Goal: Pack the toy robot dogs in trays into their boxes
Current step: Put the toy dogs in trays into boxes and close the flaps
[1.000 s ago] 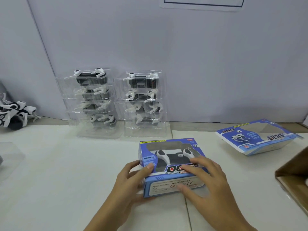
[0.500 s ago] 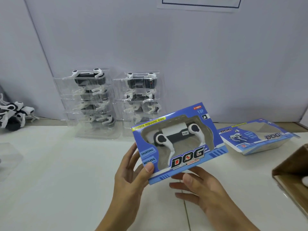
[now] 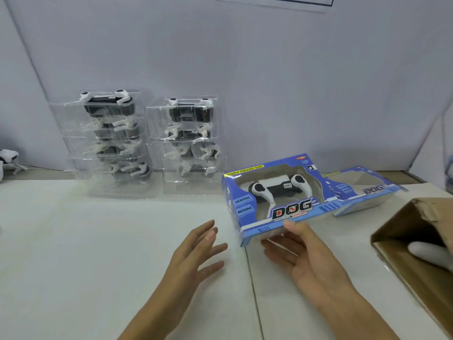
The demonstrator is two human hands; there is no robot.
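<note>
left hand (image 3: pixel 196 251) has let go of the packed box (image 3: pixel 277 200) since half a second ago; box has swung right, toward the cardboard carton (image 3: pixel 402 231), and is now carried by the right hand (image 3: pixel 301 253) alone. left hand hovers over the white table (image 3: pixel 98 241), fingers spread and relaxed, holding nothing. right hand is under the box's lower edge, thumb on the front face, fingers loosely extended beneath; box is tilted, clear of the table.

progress: one dog boxed, visible through the window, looks ready to go in the carton. something white (image 3: pixel 431 253) already sits inside the carton, can't tell what. a second blue box (image 3: pixel 365 190) lies empty just behind the held one. two stacks of trayed dogs (image 3: pixel 112 141) (image 3: pixel 191 146) wait by the wall, several trays each, so most of the job is left. loose dog (image 3: pixel 8 159) at far left edge, untrayed.

materials: boxes are glossy printed card, rectangular, with clear film windows. trays are thin clear moulded plastic, flexible-looking. dogs are hard black and white plastic, rounded joints. carton is plain brown corrugated card, flap torn.
</note>
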